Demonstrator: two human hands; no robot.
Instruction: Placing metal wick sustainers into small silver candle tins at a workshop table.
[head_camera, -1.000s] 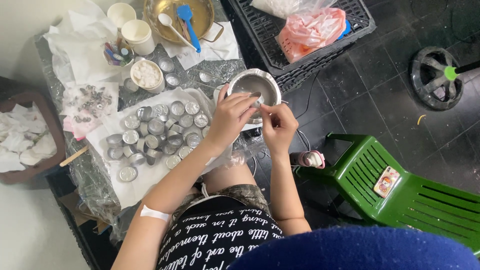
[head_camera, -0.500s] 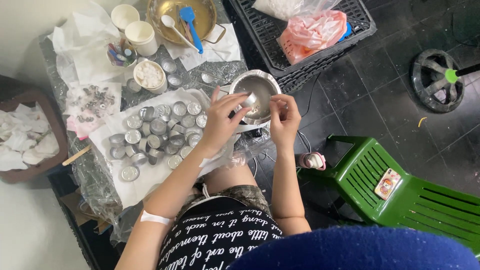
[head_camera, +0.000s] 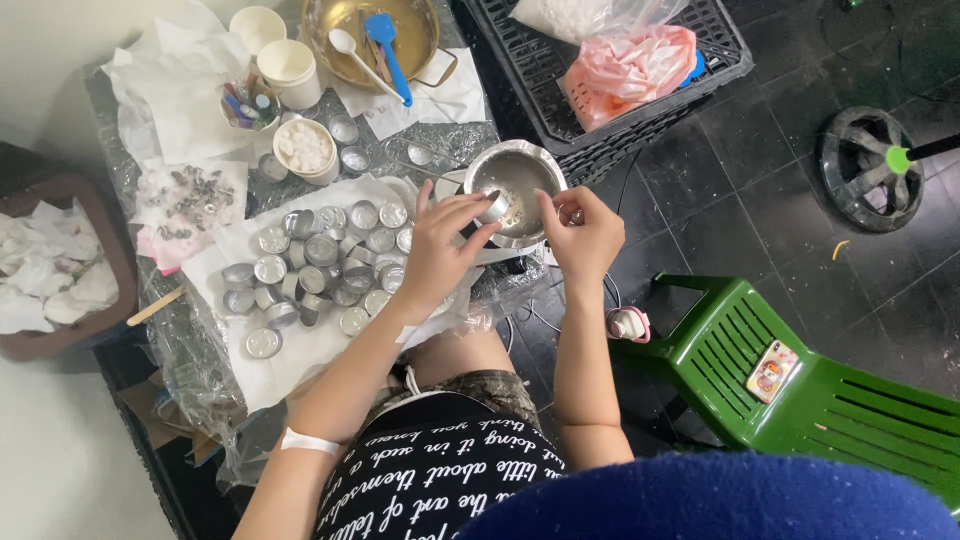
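Brown tray (head_camera: 110, 250) at nine o'clock, holding crumpled white tissue. Just right of it, a wooden stick (head_camera: 155, 306) pokes out from under a white paper sheet (head_camera: 300, 350). On that sheet, a crowd of small round tin cups (head_camera: 310, 265), some upright, some tipped on their sides. At eleven o'clock: a cup of coloured pens (head_camera: 247, 105), two white paper cups (head_camera: 275, 45), and a white tub of pale lumps (head_camera: 303, 150). At twelve o'clock, a brass pot (head_camera: 345, 15) with a white spoon (head_camera: 355, 60) and a blue spatula (head_camera: 388, 50) leaning in it.

Centre: left hand (head_camera: 440, 250) reaches over the sheet, fingers pinched closed on one tin cup (head_camera: 493, 207), held tilted at the rim of a steel bowl (head_camera: 515, 185). Cup sits at the bowl's nine o'clock edge, over the inside. Right hand (head_camera: 585, 235) rests at the bowl's four o'clock side, fingers curled, fingertips at the rim; cannot tell whether it grips anything.

Past the bowl at one o'clock, a black crate (head_camera: 720, 50) with a pink plastic bag (head_camera: 630, 70) and a clear bag of white bits (head_camera: 575, 15). Small pink-and-white bottle (head_camera: 628, 322) on the dark tile floor just below the right forearm. At four o'clock, a green plastic chair (head_camera: 850, 410) with a phone (head_camera: 772, 370) lying on its seat. At two o'clock, a black round fan base (head_camera: 865, 170).
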